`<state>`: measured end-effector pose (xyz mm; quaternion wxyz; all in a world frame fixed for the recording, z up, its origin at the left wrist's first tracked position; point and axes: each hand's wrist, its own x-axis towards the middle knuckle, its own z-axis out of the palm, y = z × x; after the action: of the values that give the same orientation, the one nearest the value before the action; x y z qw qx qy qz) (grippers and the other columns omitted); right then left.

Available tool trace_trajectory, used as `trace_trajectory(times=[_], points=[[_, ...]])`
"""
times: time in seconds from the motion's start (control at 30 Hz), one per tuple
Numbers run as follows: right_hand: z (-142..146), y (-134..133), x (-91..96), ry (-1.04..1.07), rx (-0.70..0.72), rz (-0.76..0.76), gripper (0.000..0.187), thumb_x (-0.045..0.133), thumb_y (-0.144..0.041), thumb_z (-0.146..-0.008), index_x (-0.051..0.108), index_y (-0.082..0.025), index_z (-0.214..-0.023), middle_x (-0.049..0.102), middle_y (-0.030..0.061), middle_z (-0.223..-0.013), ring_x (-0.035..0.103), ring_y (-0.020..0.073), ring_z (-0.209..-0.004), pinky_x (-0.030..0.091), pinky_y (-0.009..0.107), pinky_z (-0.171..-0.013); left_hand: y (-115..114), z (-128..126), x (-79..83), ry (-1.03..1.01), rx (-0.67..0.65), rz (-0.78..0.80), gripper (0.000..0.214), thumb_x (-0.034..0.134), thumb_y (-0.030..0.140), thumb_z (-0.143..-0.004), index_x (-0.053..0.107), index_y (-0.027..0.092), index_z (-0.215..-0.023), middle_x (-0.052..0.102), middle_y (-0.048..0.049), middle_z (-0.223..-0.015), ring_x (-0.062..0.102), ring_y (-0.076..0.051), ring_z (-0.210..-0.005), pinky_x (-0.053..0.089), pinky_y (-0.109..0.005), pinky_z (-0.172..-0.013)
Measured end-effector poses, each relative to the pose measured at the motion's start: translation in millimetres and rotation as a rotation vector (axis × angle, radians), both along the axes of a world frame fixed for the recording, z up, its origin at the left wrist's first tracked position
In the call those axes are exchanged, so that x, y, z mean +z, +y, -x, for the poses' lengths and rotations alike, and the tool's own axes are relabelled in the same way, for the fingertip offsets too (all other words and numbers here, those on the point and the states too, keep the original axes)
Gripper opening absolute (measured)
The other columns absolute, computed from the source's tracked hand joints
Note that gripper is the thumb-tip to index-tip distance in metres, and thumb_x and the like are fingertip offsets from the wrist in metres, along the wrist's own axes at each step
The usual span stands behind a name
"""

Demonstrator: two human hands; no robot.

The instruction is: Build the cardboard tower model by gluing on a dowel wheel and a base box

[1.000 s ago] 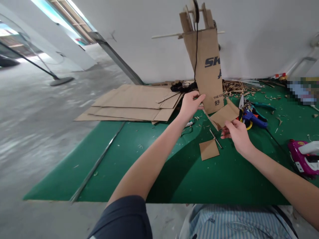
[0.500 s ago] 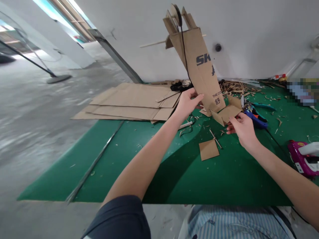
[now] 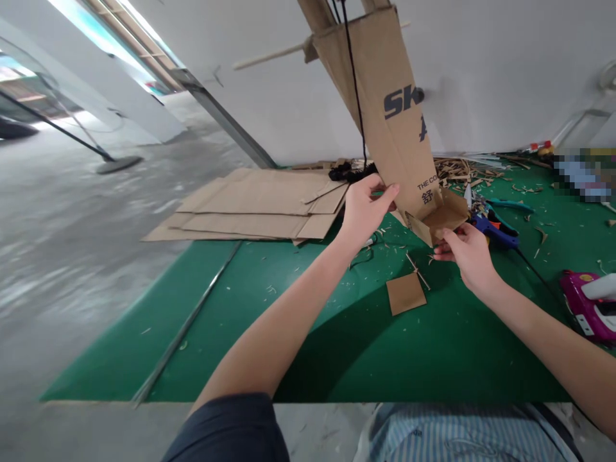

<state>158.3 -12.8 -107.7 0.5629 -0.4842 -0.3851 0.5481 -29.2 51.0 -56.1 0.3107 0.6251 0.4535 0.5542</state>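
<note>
Cardboard tower [image 3: 389, 109] in left fingers [image 3: 388, 195]

Matt, smooth brown cardboard forms the tall panel [image 3: 387, 128] at the left fingers [image 3: 389, 194] and the folded tray [image 3: 445, 215] at the right fingers [image 3: 451, 239]. Beneath both, the green tabletop [image 3: 433, 359] looks smooth with a faint sheen; just right of the latter, the blue tool [image 3: 496, 233] looks plastic, as does the magenta device [image 3: 584, 305] farther right.

Brown cardboard column [image 3: 385, 138], green tabletop [image 3: 231, 333], blue-striped clothing [image 3: 447, 433]
</note>
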Motion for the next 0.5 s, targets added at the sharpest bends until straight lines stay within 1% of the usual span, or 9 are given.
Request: trace_trajectory(times=[0.13, 0.23, 0.5], points=[[0.6, -0.4, -3.0, -0.017, -0.016, -0.013, 0.027, 0.071, -0.036, -0.074, 0.054, -0.02, -0.088, 0.065, -0.0032, -0.066, 0.067, 0.0131, -0.053, 0.062, 0.027, -0.051, -1.5, -0.9, -0.2, 0.058, 0.026, -0.054, 0.021, 0.069, 0.025, -0.083, 0.056, 0.016, -0.069, 0.058, 0.0015, -0.067, 0.06, -0.009, -0.057, 0.054, -0.021, -0.055], [0.9, -0.6, -3.6, -0.015, -0.014, -0.023, 0.028, 0.071, -0.038, -0.074, 0.054, -0.02, -0.088, 0.065, -0.0038, -0.066, 0.067, 0.0137, -0.053, 0.062, 0.029, -0.051, -1.5, -0.7, -0.3, 0.066, 0.035, -0.066, 0.023, 0.069, 0.025, -0.082, 0.054, 0.017, -0.067, 0.057, 0.0023, -0.064, 0.061, -0.009, -0.056, 0.052, -0.019, -0.052], [-0.5, -0.6, -4.1, -0.039, 0.001, -0.016, 0.028, 0.068, -0.038, -0.075, 0.053, -0.021, -0.091, 0.062, -0.0051, -0.063, 0.068, 0.0151, -0.053, 0.064, 0.032, -0.054, -5.5, -3.8, 2.6, 0.06, 0.04, -0.058, 0.018, 0.067, 0.022, -0.084, 0.056, 0.017, -0.07, 0.06, 0.0014, -0.068, 0.06, -0.008, -0.057, 0.054, -0.019, -0.055]])
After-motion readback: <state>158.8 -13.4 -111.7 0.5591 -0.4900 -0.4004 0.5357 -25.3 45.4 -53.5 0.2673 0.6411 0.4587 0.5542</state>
